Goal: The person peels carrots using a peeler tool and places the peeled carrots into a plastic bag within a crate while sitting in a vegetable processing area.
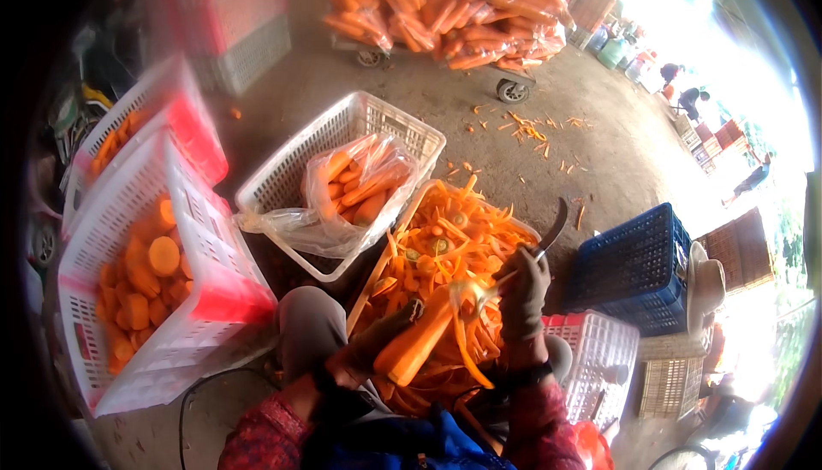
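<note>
My gloved left hand (388, 335) grips a large carrot (414, 335), its thick cut end pointing down towards my lap. My gloved right hand (523, 290) is closed on a peeler (478, 291), which lies at the carrot's upper end; a curved knife blade (555, 226) also sticks out from this hand. A long strip of peel (467, 354) hangs beside the carrot. Under both hands stands a crate (366, 287) heaped with carrot peelings (443, 232) and some cut carrot tops.
A white crate (289, 174) holding a plastic bag of carrots (363, 181) stands ahead. At left, a pink-and-white crate (218, 277) contains peeled carrots (141, 277). A blue crate (623, 271) is at right. Bagged carrots (443, 8) fill a wheeled cart; scraps lie on the floor (481, 149).
</note>
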`<state>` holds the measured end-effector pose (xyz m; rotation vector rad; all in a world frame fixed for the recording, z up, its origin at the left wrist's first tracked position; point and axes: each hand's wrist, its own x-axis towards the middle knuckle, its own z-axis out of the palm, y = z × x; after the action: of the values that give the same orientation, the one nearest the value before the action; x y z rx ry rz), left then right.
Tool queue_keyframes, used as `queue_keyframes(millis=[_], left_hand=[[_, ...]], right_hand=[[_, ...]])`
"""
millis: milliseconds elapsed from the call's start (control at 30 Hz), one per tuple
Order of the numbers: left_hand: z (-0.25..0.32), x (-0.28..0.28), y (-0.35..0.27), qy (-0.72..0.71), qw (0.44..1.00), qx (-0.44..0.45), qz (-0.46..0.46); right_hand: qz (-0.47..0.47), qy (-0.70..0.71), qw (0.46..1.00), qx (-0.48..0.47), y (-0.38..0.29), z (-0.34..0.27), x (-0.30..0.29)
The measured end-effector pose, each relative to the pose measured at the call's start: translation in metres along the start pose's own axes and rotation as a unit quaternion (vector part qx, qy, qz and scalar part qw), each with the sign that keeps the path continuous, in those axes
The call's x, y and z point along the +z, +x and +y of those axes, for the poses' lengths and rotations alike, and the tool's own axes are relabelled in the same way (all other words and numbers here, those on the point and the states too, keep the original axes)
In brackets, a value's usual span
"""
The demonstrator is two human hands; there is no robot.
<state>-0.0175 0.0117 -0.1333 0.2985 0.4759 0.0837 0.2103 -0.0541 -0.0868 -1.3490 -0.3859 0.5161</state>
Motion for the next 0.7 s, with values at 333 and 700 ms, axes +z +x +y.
queue_keyframes(millis=[333,700], left_hand=[[-0.021,-0.043,-0.029,0.242,0.947,0.201,-0.061],[-0.009,0.024,-0.065,0.407,0.895,0.175,-0.046]], right_hand=[[-0.039,0.073,0.995,0.064,-0.049,-0.035,0.016],[-0.086,-0.037,0.996,0.002,-0.086,-0.032,-0.015]])
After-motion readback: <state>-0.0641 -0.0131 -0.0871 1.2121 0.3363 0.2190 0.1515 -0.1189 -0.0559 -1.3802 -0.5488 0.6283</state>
